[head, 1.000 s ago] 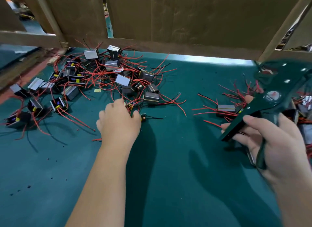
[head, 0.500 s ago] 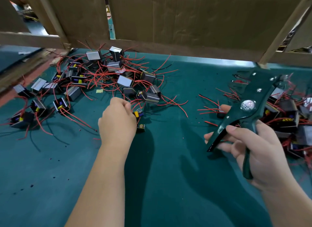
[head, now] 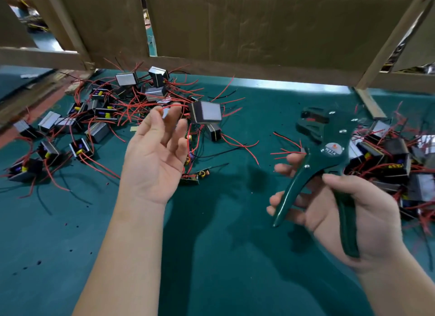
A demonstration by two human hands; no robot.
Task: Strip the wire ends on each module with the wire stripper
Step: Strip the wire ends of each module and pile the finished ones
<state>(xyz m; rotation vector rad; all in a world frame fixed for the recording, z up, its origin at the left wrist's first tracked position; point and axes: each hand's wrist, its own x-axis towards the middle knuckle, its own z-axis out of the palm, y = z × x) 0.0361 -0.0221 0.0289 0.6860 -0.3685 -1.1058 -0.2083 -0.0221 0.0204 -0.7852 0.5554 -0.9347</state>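
**Green stripper in hand, one module dangling**

Right hand (head: 348,217) has its grip round the dark green wire stripper (head: 329,139), handles spread wide. Its round sticker reads W01A. Left of the stripper, the left hand (head: 153,165) pinches a red wire (head: 179,105) with a silver-faced module (head: 207,112) hanging off it. Teal desk (head: 223,245) underneath, cardboard wall (head: 235,28) behind.
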